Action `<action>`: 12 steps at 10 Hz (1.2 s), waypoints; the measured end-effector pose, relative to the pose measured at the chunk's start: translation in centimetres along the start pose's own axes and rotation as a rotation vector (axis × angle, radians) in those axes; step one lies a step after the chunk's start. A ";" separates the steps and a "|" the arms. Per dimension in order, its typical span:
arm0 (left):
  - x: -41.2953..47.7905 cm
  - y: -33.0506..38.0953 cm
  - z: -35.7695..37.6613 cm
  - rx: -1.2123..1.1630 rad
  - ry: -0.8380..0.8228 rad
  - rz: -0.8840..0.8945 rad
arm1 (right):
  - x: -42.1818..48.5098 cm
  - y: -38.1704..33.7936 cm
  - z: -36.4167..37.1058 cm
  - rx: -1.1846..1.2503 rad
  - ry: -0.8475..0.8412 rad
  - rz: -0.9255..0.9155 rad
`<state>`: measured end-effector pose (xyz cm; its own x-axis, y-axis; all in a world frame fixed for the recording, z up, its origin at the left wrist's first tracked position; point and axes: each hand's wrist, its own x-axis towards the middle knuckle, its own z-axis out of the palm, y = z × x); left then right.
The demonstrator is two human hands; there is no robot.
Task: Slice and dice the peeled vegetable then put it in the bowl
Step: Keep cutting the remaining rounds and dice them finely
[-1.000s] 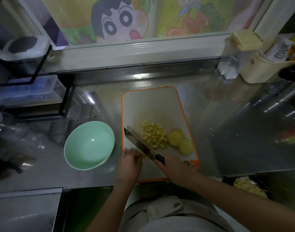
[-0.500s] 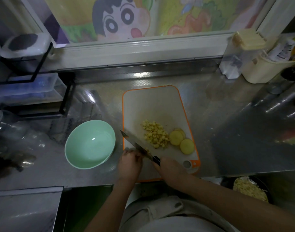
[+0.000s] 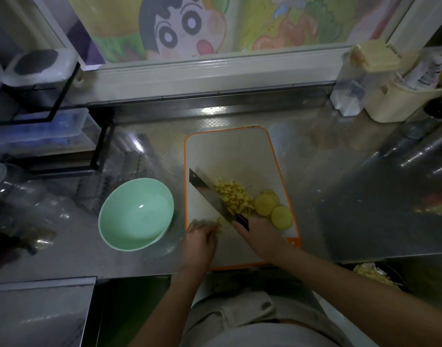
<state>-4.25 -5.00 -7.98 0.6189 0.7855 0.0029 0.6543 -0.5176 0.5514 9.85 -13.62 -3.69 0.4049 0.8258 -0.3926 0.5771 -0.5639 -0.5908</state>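
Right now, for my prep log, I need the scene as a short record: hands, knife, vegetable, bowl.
right hand: grips the knife by its handle
knife: blade angled across the cutting board, along the diced pile's left side
left hand: curled over pale pieces at the board's near edge; grip unclear
round slices: uncut, right of the pile
bowl: green, empty, left of the board

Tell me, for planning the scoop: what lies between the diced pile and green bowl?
Head view: the knife blade beside the diced pile, then bare cutting board and steel counter up to the green bowl.
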 end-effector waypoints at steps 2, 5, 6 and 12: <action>-0.3 0.2 -0.3 -0.097 0.026 -0.144 | -0.3 0.4 -0.9 0.061 -0.010 -0.025; -0.7 -1.0 0.4 0.094 -0.037 -0.065 | -2.0 0.5 0.3 -0.045 -0.207 -0.014; -0.7 -1.0 0.4 0.075 -0.048 -0.074 | -2.1 0.2 0.5 -0.014 -0.163 0.002; -0.5 -0.8 0.3 0.093 -0.036 -0.013 | -1.0 0.0 1.2 -0.153 -0.215 -0.018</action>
<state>-4.98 -5.12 -8.64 0.6244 0.7804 -0.0341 0.6985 -0.5383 0.4715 8.64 -14.49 -4.12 0.2433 0.8099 -0.5337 0.6900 -0.5313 -0.4916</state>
